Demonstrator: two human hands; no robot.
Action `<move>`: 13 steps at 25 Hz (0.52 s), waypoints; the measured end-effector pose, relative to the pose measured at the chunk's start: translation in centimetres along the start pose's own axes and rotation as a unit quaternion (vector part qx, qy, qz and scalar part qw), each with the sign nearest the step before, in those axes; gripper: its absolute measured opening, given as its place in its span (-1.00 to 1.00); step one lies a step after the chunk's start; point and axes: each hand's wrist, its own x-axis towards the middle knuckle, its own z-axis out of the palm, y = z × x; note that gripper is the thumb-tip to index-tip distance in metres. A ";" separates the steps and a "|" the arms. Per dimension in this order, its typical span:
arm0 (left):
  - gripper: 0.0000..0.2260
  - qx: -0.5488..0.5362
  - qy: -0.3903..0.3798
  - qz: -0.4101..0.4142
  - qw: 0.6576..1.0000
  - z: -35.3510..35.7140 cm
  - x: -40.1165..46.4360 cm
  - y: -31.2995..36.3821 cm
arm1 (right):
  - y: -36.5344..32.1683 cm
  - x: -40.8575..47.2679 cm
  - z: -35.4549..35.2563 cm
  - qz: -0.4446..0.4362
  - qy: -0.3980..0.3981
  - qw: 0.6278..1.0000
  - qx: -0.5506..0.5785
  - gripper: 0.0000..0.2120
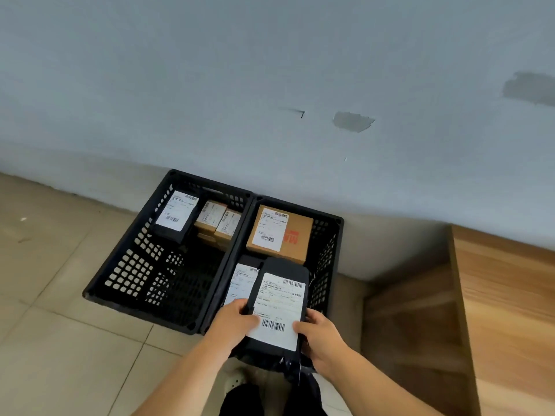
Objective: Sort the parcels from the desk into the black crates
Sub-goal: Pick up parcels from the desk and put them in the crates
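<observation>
Nearest: both hands hold one black parcel (277,307) with a white label, just over the near rim of the right crate (329,256). Left hand (232,321) grips its left edge, thumb on the label; right hand (319,333) grips the right edge, fingers curled under. Parcel tilted, far end dipping into the crate, loose wrap hanging at the near end.

Step in hand, by my read: placing this parcel into the right crate. Next move calls for lowering it onto the flat parcel (241,282) underneath and letting go with both hands.

Further in the right crate: a brown box (280,234) with label, far end. Left crate (132,250), touching the right one: a black parcel (175,216) leaning at the far-left wall, small brown boxes (217,220) beside it, near half bare mesh.

Table (507,310) at right, wooden, cut off by the frame edge; any parcels left on it not in view. Label text unreadable, so sorting rule can't be told. The flat parcel is mostly hidden by the held one. Count of small boxes unclear.
</observation>
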 end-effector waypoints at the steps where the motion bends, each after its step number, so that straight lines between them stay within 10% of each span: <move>1: -0.76 0.021 -0.007 -0.006 1.000 0.4 1.2 -0.5 | 0.5 1.1 -0.1 0.013 0.010 1.000 0.006 -0.72; 13: -0.65 0.183 -0.017 -0.009 0.983 5.6 14.5 -4.3 | 3.6 14.9 -1.1 0.047 0.064 0.997 -0.024 -0.61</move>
